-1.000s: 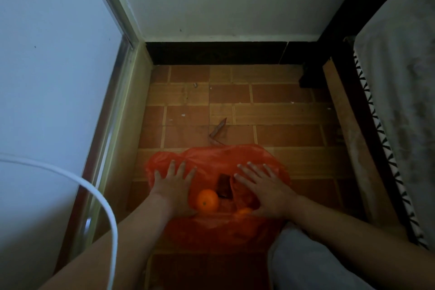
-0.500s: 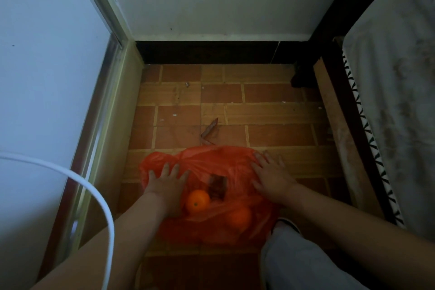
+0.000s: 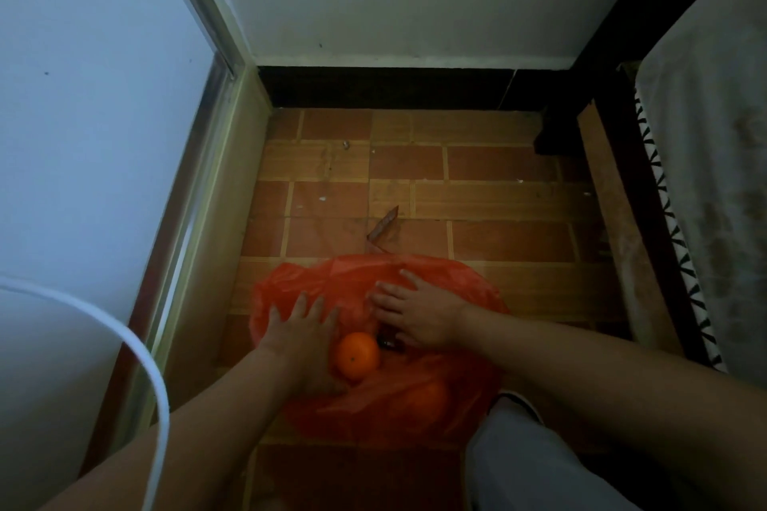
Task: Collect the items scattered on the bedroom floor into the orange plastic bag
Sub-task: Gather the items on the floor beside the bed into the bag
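Tiled bedroom floor (image 3: 498, 236) carries the orange plastic bag (image 3: 415, 278), left hand (image 3: 303, 336) and right hand (image 3: 419, 315) flat with fingers spread on it, so the loose orange (image 3: 357, 355) at its mouth may roll out.

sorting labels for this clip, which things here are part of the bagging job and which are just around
Part of the job:
orange plastic bag
orange at the bag's mouth
second orange seen through the plastic
brown wrapper scrap on the tiles
left hand
right hand

Just around:
white cable
bed
wooden board
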{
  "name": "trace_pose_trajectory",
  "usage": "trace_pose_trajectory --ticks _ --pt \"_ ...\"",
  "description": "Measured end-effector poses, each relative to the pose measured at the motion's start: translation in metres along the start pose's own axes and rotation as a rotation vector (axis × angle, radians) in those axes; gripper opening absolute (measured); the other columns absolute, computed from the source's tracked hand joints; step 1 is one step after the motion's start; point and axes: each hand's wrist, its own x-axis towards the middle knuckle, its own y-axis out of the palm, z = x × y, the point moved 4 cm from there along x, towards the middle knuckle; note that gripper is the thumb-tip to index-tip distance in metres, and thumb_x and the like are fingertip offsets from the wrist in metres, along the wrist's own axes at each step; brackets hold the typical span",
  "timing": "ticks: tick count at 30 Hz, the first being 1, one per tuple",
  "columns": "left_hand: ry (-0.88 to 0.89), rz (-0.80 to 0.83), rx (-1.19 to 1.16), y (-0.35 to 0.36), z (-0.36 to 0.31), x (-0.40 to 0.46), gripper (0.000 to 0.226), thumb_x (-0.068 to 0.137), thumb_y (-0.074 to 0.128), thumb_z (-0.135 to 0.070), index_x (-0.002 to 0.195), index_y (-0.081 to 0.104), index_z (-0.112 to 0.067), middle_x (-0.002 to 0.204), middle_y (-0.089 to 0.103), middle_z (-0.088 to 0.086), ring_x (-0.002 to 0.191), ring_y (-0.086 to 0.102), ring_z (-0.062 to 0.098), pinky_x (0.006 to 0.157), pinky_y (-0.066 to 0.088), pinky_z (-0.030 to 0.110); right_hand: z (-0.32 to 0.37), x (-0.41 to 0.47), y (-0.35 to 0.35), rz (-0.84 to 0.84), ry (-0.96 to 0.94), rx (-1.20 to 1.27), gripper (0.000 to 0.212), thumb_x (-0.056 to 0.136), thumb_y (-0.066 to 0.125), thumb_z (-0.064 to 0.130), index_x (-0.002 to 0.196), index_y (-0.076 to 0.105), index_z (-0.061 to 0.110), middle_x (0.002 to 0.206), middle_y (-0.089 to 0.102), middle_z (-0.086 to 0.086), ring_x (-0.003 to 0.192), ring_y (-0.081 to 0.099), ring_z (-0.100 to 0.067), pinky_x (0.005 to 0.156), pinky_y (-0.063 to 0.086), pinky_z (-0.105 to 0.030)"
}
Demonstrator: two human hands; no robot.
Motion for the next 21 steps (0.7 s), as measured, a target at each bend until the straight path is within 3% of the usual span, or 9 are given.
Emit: trace_pose_trajectory --ticks 6,10,12,15,19,21 --pt "0.047 -0.062 0.030 0.004 0.008 -0.009 0.123 0.080 0.053 -0.086 0.164 -0.011 -0.022 0.172 -0.009 0.011 0.158 -0.004 0.036 0.124 0.011 0.064 -0.063 -0.014 0.011 0.080 0.233 0.000 0.071 0.106 0.025 0.054 0.166 0.004 0.021 0.174 0.000 -0.006 0.160 -0.004 -0.028 0.126 0.000 -0.060" --pt "0.095 -0.111 -0.008 -0.002 0.002 -0.008 0.121 0.080 0.052 -0.086 0.165 -0.005 -0.022 0.173 -0.004 0.010 0.158 -0.002 0.035 0.125 0.011 0.062 -0.072 -0.026 0.018 0.078 0.267 0.059 0.071 0.105 0.030 0.051 0.165 0.006 0.021 0.173 0.003 -0.006 0.160 0.001 -0.027 0.125 -0.001 -0.057" --pt "0.125 -0.148 -0.026 -0.007 -0.002 -0.009 0.118 0.082 0.052 -0.084 0.165 -0.006 -0.023 0.173 -0.005 0.009 0.159 -0.005 0.034 0.125 0.008 0.061 -0.067 -0.028 0.016 -0.027 0.245 0.075 0.066 0.103 0.031 0.049 0.163 0.026 0.020 0.171 0.021 -0.007 0.158 0.016 -0.028 0.124 0.009 -0.057" --pt "0.155 -0.186 -0.044 -0.012 -0.008 -0.009 0.111 0.087 0.052 -0.078 0.165 -0.006 -0.024 0.173 -0.007 0.008 0.159 -0.010 0.032 0.126 0.004 0.060 -0.061 -0.028 0.006 -0.294 0.228 0.064 0.055 0.096 0.036 0.044 0.136 0.063 0.018 0.149 0.055 -0.007 0.140 0.047 -0.027 0.115 0.035 -0.056" --pt "0.177 -0.257 -0.112 -0.021 -0.004 -0.009 0.100 0.092 0.052 -0.068 0.165 -0.003 -0.026 0.173 -0.004 0.005 0.159 -0.009 0.027 0.127 0.002 0.054 -0.083 -0.020 -0.027 -0.599 0.375 0.242 0.044 0.093 0.042 0.037 0.125 0.064 0.019 0.138 0.059 -0.008 0.126 0.053 -0.026 0.105 0.045 -0.054" --pt "0.192 -0.315 -0.150 -0.026 0.001 -0.010 0.092 0.096 0.050 -0.064 0.165 0.002 -0.028 0.173 0.001 0.004 0.159 -0.005 0.024 0.127 0.003 0.048 -0.100 -0.010 -0.048 -0.697 0.453 0.316 0.041 0.093 0.049 0.037 0.127 0.062 0.020 0.140 0.057 -0.006 0.128 0.050 -0.025 0.105 0.044 -0.052"
